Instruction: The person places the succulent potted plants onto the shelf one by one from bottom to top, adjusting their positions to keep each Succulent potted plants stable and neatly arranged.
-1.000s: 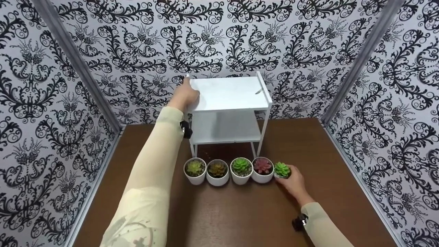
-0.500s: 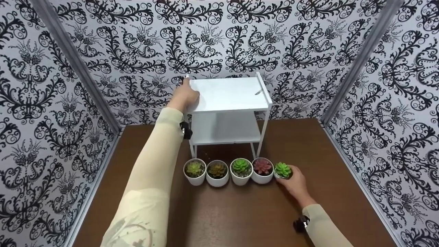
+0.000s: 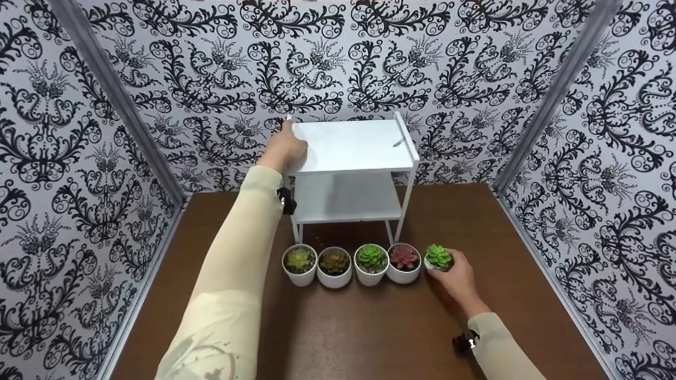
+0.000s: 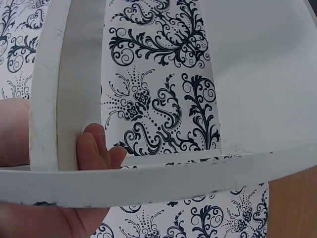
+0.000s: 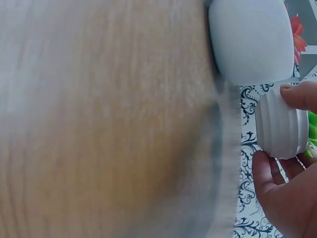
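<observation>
At the upper left of the white two-tier shelf (image 3: pixel 354 145), my left hand (image 3: pixel 284 146) grips the side edge of its top board. Fingertips (image 4: pixel 89 148) curl round a white board in the left wrist view. My right hand (image 3: pixel 458 277) holds a small bright green potted succulent (image 3: pixel 439 255) at the right end of a row of pots. Ribbed sides of its white pot (image 5: pixel 278 124) show between thumb and fingers in the right wrist view, raised off the wooden table. Beside it stands a white pot with a red succulent (image 3: pixel 404 257).
Along the shelf's front stand more potted succulents: a green one (image 3: pixel 371 256), a brownish one (image 3: pixel 334 262) and a yellow-green one (image 3: pixel 300 260). Patterned walls (image 3: pixel 338 63) enclose the brown table (image 3: pixel 338 332) at the back and both sides.
My right hand has lifted the small green succulent slightly and moved it a little right, opening a gap beside the red one. The left hand stays on the shelf.
</observation>
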A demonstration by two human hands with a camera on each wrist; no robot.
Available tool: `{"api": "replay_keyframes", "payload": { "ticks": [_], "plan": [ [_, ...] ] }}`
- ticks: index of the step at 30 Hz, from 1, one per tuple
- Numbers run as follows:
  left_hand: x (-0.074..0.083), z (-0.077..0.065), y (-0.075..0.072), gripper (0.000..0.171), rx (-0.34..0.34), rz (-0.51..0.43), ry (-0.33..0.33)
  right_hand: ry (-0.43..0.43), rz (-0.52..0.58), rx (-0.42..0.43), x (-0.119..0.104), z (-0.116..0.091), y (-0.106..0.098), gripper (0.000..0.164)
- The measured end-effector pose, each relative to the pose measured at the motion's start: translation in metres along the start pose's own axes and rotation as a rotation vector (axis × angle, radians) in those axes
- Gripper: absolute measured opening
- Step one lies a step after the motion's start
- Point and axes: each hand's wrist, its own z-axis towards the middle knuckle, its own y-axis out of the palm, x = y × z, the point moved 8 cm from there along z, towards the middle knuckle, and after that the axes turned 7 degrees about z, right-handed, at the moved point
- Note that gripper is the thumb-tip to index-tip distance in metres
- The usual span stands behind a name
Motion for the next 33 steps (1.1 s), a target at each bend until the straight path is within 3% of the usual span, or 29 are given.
{"api": "replay_keyframes", "payload": {
  "ticks": [19,26,33],
  "plan": [
    [0.001,0.005,0.002,0.089,0.012,-0.029,0.04,-0.04,0.052,0.012,-0.038,0.0,-0.005,0.066],
    [-0.001,0.002,0.001,0.089,0.009,-0.089,0.024,-0.046,0.071,-0.001,-0.049,0.004,0.001,0.064],
    [-0.001,0.006,0.002,0.089,0.005,-0.043,0.027,-0.065,0.081,0.012,-0.062,0.005,0.003,0.064]
  ]
}}
